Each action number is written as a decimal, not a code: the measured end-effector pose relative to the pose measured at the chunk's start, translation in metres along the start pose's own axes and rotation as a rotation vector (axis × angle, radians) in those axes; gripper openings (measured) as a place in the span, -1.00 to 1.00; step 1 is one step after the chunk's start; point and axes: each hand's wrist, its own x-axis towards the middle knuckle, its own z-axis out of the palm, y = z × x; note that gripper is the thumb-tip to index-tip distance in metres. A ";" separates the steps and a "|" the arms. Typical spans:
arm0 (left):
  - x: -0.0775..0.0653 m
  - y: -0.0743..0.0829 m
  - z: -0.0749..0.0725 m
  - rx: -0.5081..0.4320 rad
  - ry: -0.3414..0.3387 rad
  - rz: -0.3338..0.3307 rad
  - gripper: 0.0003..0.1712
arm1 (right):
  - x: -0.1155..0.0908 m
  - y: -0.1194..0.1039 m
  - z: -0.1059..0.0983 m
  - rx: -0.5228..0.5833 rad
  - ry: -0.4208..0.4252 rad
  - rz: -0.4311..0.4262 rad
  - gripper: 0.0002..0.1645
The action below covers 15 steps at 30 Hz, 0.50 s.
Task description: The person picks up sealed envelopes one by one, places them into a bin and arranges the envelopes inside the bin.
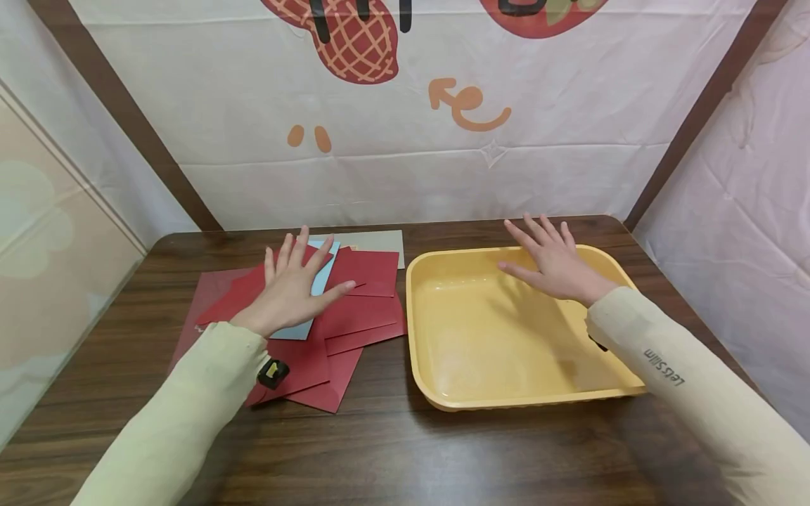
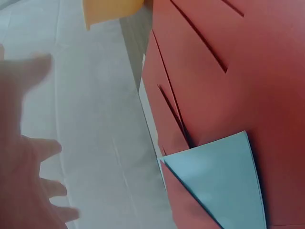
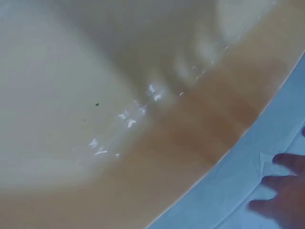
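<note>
My left hand [image 1: 291, 292], fingers spread and straight, hovers over a loose pile of red envelopes [image 1: 361, 314] at the left of the table. A light blue envelope [image 2: 217, 176] lies among them, partly covered by a red one, and a grey one [image 1: 384, 242] shows at the back. Over the back right part of a yellow plastic tray [image 1: 468, 330], my right hand [image 1: 557, 263] is held with fingers fanned out, casting a shadow into the tray. Neither hand holds anything. In the left wrist view the spread fingertips [image 2: 57, 188] stand apart from the envelopes.
The brown wood-grain table [image 1: 380, 457] reaches back to a white printed cloth wall [image 1: 405, 176]. Cloth panels also stand to the left and right. The tray's left rim lies close beside the envelope pile.
</note>
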 end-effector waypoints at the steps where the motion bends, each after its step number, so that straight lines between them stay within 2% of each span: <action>1: 0.000 -0.001 0.000 -0.013 0.000 0.006 -0.02 | 0.000 0.001 0.000 -0.010 0.027 -0.031 -0.07; 4: -0.002 -0.005 -0.002 -0.036 0.010 0.018 -0.08 | -0.002 0.004 -0.001 -0.030 0.117 -0.129 -0.27; 8: -0.005 -0.008 -0.003 -0.037 0.043 0.027 -0.19 | -0.005 0.007 -0.004 -0.018 0.198 -0.201 -0.64; 11: -0.010 -0.011 -0.004 -0.017 0.073 0.038 -0.33 | -0.009 0.010 -0.009 -0.001 0.214 -0.203 -0.82; 15: -0.017 -0.015 -0.005 0.021 0.111 0.039 -0.48 | -0.017 0.014 -0.018 0.011 0.171 -0.134 -0.86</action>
